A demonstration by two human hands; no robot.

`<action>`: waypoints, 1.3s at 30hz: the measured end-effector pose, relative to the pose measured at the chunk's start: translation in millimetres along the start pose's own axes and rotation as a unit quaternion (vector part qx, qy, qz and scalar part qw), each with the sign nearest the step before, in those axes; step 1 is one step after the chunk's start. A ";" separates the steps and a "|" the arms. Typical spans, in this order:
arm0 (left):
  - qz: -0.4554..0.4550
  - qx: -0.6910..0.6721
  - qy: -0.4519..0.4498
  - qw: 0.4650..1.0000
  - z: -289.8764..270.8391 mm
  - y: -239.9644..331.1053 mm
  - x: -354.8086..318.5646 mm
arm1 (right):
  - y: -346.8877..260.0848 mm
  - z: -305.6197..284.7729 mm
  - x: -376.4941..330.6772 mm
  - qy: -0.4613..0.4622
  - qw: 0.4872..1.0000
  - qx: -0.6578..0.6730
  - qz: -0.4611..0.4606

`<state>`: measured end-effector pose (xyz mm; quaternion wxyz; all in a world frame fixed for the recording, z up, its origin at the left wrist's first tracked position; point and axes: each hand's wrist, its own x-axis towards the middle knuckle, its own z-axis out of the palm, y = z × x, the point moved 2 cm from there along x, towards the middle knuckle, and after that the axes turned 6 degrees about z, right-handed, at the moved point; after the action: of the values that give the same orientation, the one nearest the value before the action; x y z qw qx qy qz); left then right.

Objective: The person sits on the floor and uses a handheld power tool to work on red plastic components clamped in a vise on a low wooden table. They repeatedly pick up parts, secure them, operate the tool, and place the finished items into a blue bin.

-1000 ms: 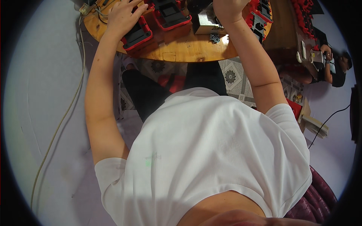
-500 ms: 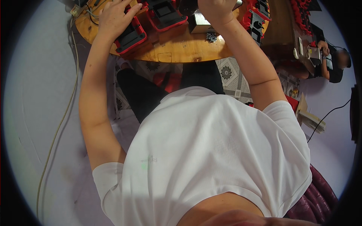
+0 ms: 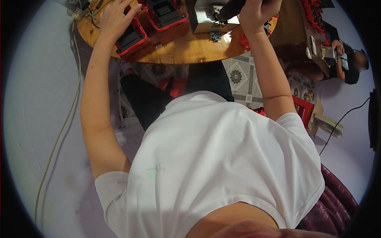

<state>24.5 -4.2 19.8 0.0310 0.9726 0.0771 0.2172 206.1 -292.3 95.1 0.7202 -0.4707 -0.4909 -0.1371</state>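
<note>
My left hand [image 3: 115, 20] rests at the table's far left, its thumb and fingers stretched over a red-and-black plastic frame [image 3: 133, 37]. The fingertips run out of the upper edge. A second red-and-black frame [image 3: 166, 16] lies just right of it. My right hand [image 3: 258, 18] is closed around a black cordless drill [image 3: 232, 10], whose grip is partly hidden by the hand. The drill's tip points left and down at a shiny metal box [image 3: 202, 25]. Small silver screws [image 3: 215, 37] lie in a pile at the box's near side.
The round wooden table [image 3: 178, 53] curves in front of me. Red parts [image 3: 245, 41] lie near my right wrist. At the far right a person [image 3: 345, 59] sits by another table with red pieces. A cable [image 3: 73, 95] runs down the left side.
The drill has swung right, and its tip is now at the metal box. My right hand has shifted right and turned. My left hand stays at the same frame while the view shifts slightly.
</note>
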 end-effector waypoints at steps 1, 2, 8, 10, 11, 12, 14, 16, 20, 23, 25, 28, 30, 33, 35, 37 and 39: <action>-0.002 -0.004 -0.004 1.000 0.1 -0.2 0.3 | 1.0 -1.0 -1.1 -0.006 1.000 -0.003 0.004; -0.004 -0.007 -0.009 1.000 0.0 -0.1 0.7 | -0.2 -1.0 -1.5 0.000 1.000 -0.003 0.011; 0.010 -0.008 -0.006 1.000 2.9 -0.4 3.4 | -2.4 -1.4 -2.8 0.006 1.000 -0.010 0.025; -0.003 -0.005 -0.014 1.000 -1.7 0.0 1.3 | 1.5 -0.3 1.2 -0.006 1.000 0.000 0.007; -0.009 -0.003 -0.017 1.000 -3.8 0.2 0.1 | 1.7 0.5 4.3 -0.019 0.999 -0.002 0.048; -0.004 0.004 -0.005 1.000 -2.7 0.0 -0.2 | 0.3 1.4 9.7 -0.034 0.996 -0.008 0.087; 0.006 0.020 0.019 1.000 0.6 -1.1 -1.4 | -4.3 6.9 19.7 -0.039 0.987 -0.001 0.156; 0.013 0.006 0.016 1.000 4.5 -0.7 1.1 | -13.0 18.9 26.4 -0.019 0.977 0.027 0.213; 0.066 0.049 0.066 0.994 11.1 -11.3 -2.9 | -33.7 66.4 28.8 -0.002 0.985 0.141 0.104; -0.043 -0.066 0.004 0.997 -29.3 37.7 11.9 | -39.8 88.8 25.1 0.058 0.980 0.147 0.120; -0.048 -0.039 0.024 0.998 -27.6 34.9 6.5 | -33.8 98.8 22.5 0.036 0.980 0.167 0.103; -0.078 -0.068 -0.027 0.994 -30.4 33.3 8.6 | -30.3 108.5 18.9 0.015 0.977 0.179 0.114; -0.073 -0.076 -0.017 0.994 -29.6 32.2 7.1 | -27.0 112.3 16.1 0.003 0.976 0.183 0.115; -0.068 -0.075 -0.004 0.995 -27.5 31.4 5.1 | -28.8 119.9 15.2 -0.017 0.978 0.181 0.104; -0.072 -0.056 0.002 0.996 -26.2 31.3 3.7 | -27.5 121.5 14.0 -0.045 0.980 0.178 0.074; -0.064 -0.056 0.022 0.996 -23.1 29.2 1.5 | -23.5 122.0 13.9 -0.068 0.980 0.183 0.044; -0.064 -0.071 0.021 0.995 -24.8 30.2 1.2 | -28.7 122.6 12.5 -0.053 0.978 0.197 0.055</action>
<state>19.1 -33.1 45.6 0.1125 0.9563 0.1242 0.2396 122.2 -204.2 130.4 0.7782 -0.3525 -0.5191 0.0267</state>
